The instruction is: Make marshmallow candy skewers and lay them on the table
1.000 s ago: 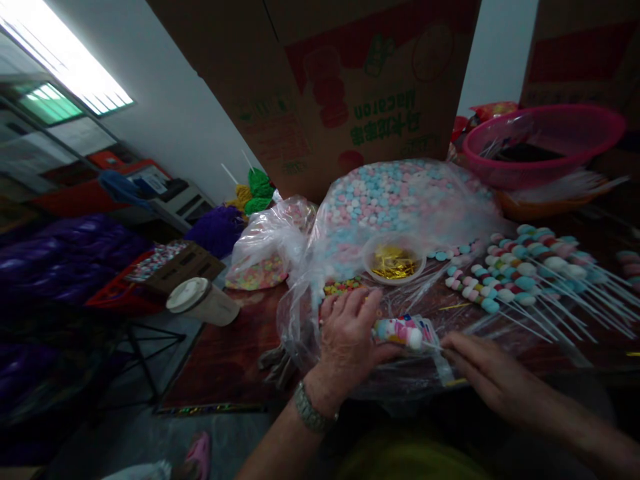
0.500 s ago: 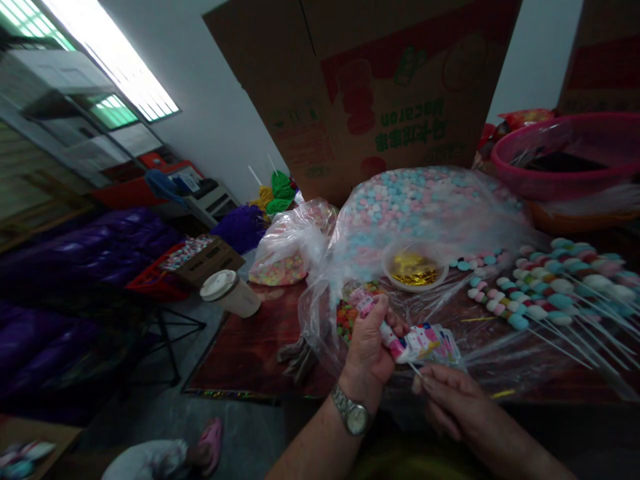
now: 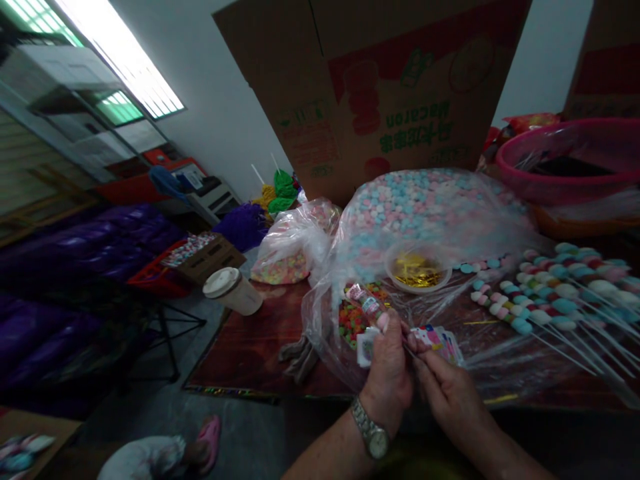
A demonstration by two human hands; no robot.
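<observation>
While the left hand [image 3: 391,373] grips the wrapped candy stick [image 3: 371,305] jutting beyond its grasp and the right hand [image 3: 450,387] pinches its lower end, I judge this wrapper-gathering, next calling for steady tension.

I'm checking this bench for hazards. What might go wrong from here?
The bowl of gold strips seems to rest on loose plastic, so a tug there might tip it. The cup stands near the table's left edge, where a bump could knock it off. The left hand might squash the wrapped sweets by gripping too hard.
</observation>
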